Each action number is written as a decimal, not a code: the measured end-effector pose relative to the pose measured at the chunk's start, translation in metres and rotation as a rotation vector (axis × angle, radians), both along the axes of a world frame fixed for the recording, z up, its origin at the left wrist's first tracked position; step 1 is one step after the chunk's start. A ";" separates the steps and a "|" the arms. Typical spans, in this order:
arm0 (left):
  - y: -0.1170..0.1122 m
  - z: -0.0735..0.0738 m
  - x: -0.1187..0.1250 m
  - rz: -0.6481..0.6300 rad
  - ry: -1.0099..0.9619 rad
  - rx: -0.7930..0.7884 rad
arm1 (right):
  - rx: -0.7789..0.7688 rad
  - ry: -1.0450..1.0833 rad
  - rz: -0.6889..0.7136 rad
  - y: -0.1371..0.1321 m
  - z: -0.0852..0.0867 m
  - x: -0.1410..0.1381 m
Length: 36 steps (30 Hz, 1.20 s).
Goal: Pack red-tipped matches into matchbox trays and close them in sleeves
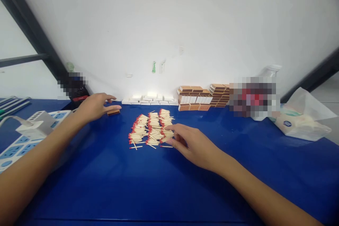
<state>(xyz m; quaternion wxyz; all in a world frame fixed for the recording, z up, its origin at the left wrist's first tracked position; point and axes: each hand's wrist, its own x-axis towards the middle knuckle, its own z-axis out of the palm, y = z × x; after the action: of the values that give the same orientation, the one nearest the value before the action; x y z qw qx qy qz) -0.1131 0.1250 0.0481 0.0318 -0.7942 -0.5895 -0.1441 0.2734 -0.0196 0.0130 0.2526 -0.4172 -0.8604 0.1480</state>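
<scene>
My left hand (94, 107) is over the left part of the table, its thumb and fingers apart and nothing between them. Just below its thumb lies a small brown matchbox cover (113, 112). My right hand (194, 144) is at the right edge of a spread of red-tipped matches (153, 129), with a gap between thumb and forefinger. Its fingertips reach the rightmost column; whether they press on any match I cannot tell. The matches lie in three rough columns, heads mostly to the left, with a few loose ones at the near end.
White matchbox trays (150, 100) are stacked along the wall. Brown matchboxes (194, 106) stand in piles right of them. A power strip (16, 148) with a white plug is at the left, a tissue pack (299, 127) at the right. The blue table (159, 187) lies beneath.
</scene>
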 end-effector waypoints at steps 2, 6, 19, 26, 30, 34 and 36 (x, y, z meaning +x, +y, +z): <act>0.005 0.007 0.024 -0.133 -0.018 0.093 | 0.000 0.004 -0.003 0.001 0.000 -0.001; 0.024 0.011 0.078 -0.321 -0.019 0.173 | -0.006 0.024 -0.018 0.005 -0.003 0.001; 0.048 -0.012 0.122 -0.370 0.082 0.209 | 0.037 0.052 -0.045 0.013 -0.003 0.008; 0.057 -0.013 0.125 -0.357 0.062 0.207 | 0.022 0.025 -0.011 0.015 -0.003 0.008; 0.052 -0.007 0.123 -0.358 0.050 0.215 | 0.017 0.028 -0.019 0.015 -0.002 0.009; 0.033 0.008 0.119 -0.373 0.069 0.234 | 0.001 0.029 -0.016 0.013 -0.001 0.009; 0.014 0.016 0.116 -0.386 0.071 0.229 | -0.002 0.027 -0.013 0.012 0.000 0.009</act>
<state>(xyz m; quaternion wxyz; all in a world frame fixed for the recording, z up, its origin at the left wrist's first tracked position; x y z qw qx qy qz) 0.0026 0.1394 0.0644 0.1141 -0.8881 -0.4049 -0.1855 0.2821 -0.0073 0.0126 0.2646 -0.4208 -0.8542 0.1526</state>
